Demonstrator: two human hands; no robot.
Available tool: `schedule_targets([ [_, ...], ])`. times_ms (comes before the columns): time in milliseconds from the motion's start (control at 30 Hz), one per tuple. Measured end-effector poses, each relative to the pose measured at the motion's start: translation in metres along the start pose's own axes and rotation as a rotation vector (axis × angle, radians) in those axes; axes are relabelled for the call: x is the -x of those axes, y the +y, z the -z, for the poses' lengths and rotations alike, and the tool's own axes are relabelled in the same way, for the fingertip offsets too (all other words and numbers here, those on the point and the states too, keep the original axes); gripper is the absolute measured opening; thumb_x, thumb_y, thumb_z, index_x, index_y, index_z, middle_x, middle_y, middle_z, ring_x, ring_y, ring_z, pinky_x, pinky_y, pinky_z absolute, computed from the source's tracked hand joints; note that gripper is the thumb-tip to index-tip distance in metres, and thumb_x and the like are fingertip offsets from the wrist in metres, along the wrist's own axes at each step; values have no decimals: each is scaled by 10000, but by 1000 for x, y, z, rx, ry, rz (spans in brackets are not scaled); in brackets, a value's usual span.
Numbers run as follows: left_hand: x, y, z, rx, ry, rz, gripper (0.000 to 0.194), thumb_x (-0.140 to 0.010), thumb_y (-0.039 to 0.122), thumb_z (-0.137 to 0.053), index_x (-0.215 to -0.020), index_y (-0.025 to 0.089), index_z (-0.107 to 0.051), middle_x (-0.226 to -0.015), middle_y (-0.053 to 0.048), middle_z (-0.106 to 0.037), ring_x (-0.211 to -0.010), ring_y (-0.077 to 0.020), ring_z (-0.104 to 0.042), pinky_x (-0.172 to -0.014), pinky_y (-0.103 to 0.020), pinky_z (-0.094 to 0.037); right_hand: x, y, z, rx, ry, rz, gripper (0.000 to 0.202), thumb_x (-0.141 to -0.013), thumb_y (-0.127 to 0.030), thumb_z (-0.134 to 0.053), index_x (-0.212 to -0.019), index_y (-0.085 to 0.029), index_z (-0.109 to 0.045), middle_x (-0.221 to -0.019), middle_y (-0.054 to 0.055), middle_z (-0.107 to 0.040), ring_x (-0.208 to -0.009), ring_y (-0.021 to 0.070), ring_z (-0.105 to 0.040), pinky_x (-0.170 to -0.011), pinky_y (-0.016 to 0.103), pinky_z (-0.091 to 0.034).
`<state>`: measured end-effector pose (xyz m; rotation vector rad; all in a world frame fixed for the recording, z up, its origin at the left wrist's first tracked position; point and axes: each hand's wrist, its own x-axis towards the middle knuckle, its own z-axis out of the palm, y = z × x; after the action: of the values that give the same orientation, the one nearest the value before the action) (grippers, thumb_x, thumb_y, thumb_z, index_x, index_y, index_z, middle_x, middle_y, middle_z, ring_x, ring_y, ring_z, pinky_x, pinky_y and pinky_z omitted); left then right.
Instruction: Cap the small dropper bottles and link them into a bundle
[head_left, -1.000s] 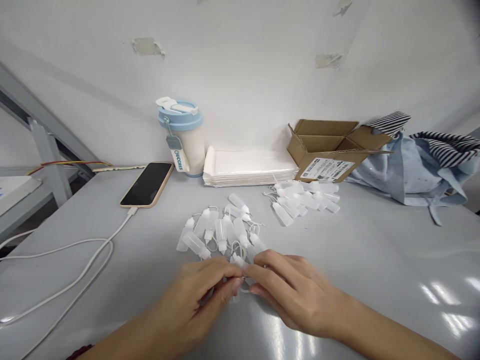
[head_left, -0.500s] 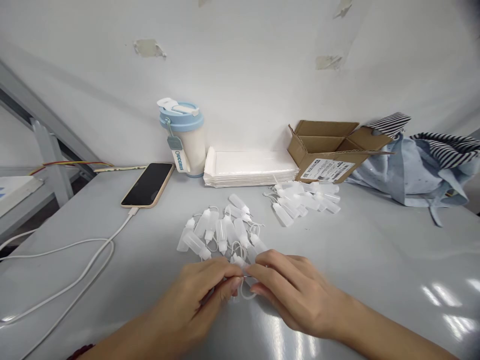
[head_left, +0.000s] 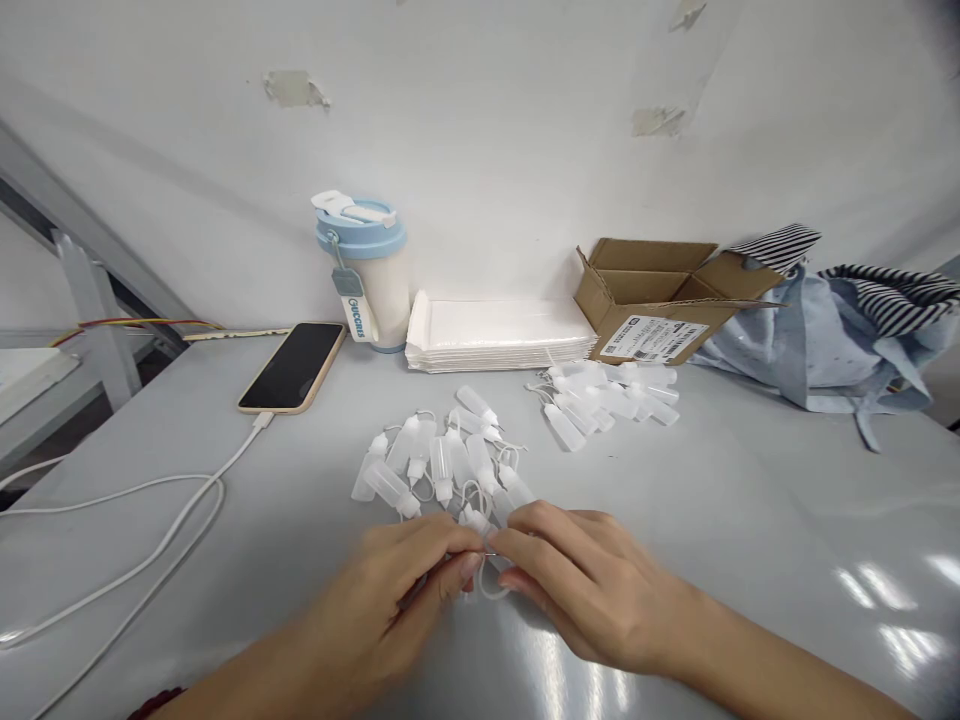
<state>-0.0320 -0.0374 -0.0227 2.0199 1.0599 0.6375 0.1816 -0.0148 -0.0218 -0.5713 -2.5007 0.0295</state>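
Note:
My left hand (head_left: 401,595) and my right hand (head_left: 592,580) meet at the near side of a loose pile of small translucent needle-tip bottles (head_left: 441,465). Both are closed in a pinch on one needle-tip bottle, mostly hidden by the fingers. A thin metal needle (head_left: 491,554) shows in the narrow gap between my fingertips. Below it hangs a white cap strap (head_left: 491,592), curved in a loop. Which end each hand grips, I cannot tell. Several bottles lie just beyond my fingertips, some with looped straps.
A second group of bottles (head_left: 600,395) lies farther back to the right. Behind stand a lidded cup (head_left: 386,290), stacked white padded envelopes (head_left: 502,335) and an open cardboard box (head_left: 645,310). A phone (head_left: 292,368) with a white cable (head_left: 199,490) lies left; a blue cloth bag (head_left: 810,345) sits right.
My hands stay nearly still, pinched together in the same place. The whole view has shifted very slightly; the bottles and other items lie as before.

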Motion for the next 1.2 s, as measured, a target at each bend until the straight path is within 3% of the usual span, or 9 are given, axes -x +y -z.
schedule_targets([
  [1033, 2, 2, -1, -16, 62, -69, 166, -899, 141, -464, -957, 247, -578, -748, 38, -610, -651, -102, -560, -610, -190, -429, -2, -2, 2, -64, 6, -19, 160, -926, -145, -443, -994, -68, -564, -731, 70, -621, -637, 147, -579, -481, 238, -481],
  [1200, 1, 4, -1, -18, 56, -102, 157, -891, 121, -448, -884, 219, -570, -716, 26, -596, -625, -106, -545, -589, -196, -423, -2, -5, 4, -111, -15, -29, 164, -929, -147, -440, -1017, -72, -557, -732, 66, -635, -651, 143, -596, -523, 241, -517],
])
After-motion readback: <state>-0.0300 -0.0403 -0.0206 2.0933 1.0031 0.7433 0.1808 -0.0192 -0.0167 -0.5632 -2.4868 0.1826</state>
